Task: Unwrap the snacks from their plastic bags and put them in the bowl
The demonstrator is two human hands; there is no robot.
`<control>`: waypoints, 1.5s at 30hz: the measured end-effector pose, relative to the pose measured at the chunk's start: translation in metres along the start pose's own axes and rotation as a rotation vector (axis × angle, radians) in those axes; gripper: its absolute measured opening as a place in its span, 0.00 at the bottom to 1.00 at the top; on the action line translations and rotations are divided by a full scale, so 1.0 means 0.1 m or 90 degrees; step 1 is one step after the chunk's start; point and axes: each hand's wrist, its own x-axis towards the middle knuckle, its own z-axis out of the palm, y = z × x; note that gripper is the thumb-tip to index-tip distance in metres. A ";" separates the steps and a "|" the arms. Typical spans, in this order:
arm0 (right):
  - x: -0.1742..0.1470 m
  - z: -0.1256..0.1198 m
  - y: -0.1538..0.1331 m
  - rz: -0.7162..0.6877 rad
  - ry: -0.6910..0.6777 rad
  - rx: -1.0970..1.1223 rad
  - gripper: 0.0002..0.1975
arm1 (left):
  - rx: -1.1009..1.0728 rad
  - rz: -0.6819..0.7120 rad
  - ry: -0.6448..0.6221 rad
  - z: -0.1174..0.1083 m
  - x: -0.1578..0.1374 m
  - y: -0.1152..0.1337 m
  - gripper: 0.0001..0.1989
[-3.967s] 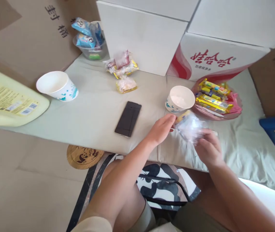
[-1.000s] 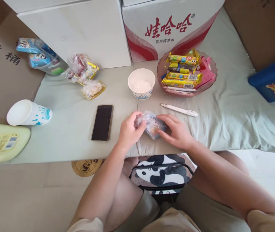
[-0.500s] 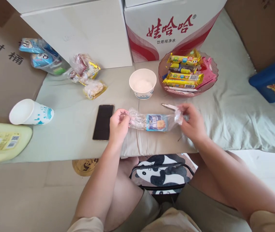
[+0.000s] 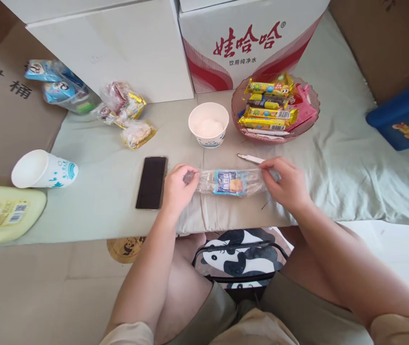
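Note:
Between my two hands a clear plastic bag is drawn out sideways above the table's front part. A small blue snack packet shows through it. My left hand is closed on the bag's left end, with the phone just left of it. My right hand pinches the bag's right end. Behind the right fingertips lies a slim white pen-like tool, partly hidden by them. A paper bowl with something white inside stands beyond the bag.
A pink glass bowl full of wrapped snacks stands at the back right. Bagged snacks lie at the back left. A paper cup lies on its side near a yellow-green jug. White boxes line the back.
The bag is stretched flatter and wider, its right end no longer bunched up above my right fingers. Both hands still hold it at nearly the same place.

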 end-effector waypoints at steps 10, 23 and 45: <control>0.00 -0.07 0.00 -0.084 -0.053 0.004 0.07 | -0.026 0.160 0.138 -0.13 -0.06 0.13 0.03; -0.16 -0.38 -0.22 -0.077 -0.562 0.099 0.23 | 0.028 0.032 -0.517 -0.40 -0.25 0.34 0.13; -0.28 0.32 -0.29 -0.142 -0.182 -0.062 0.27 | -0.284 -0.186 -0.261 0.01 -0.18 0.26 0.12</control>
